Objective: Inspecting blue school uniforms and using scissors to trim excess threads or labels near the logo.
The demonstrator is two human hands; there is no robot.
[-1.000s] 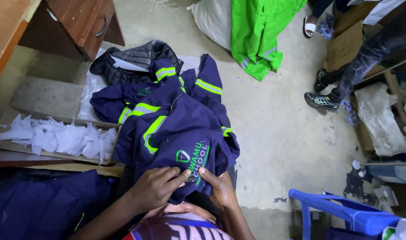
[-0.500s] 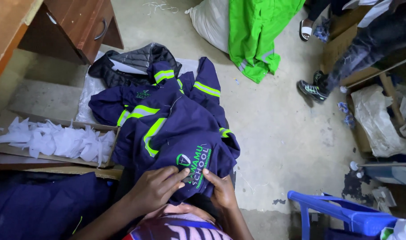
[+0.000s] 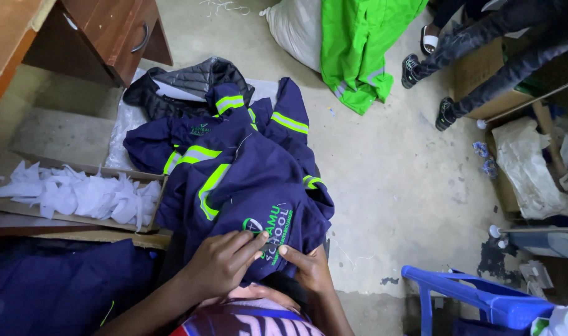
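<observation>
On the lap, low in the view: navy jacket [image 3: 259, 205] with reflective yellow-green bands, draped down toward the concrete floor [image 3: 396, 168]. Left hand [image 3: 225, 264] curled, fingertips pinching the cloth beside the green lettering. Right hand [image 3: 309, 267] gripping the fold from below, thumb on top; probably closed, though partly hidden. More navy jackets [image 3: 197, 134] heaped just beyond. White scraps [image 3: 78, 193] in a cardboard tray to the left. Blue plastic chair [image 3: 476, 298] at right.

Green jacket [image 3: 361, 46], blue plastic chair [image 3: 483, 302], wooden drawers [image 3: 103, 34], white scraps [image 3: 78, 193].
</observation>
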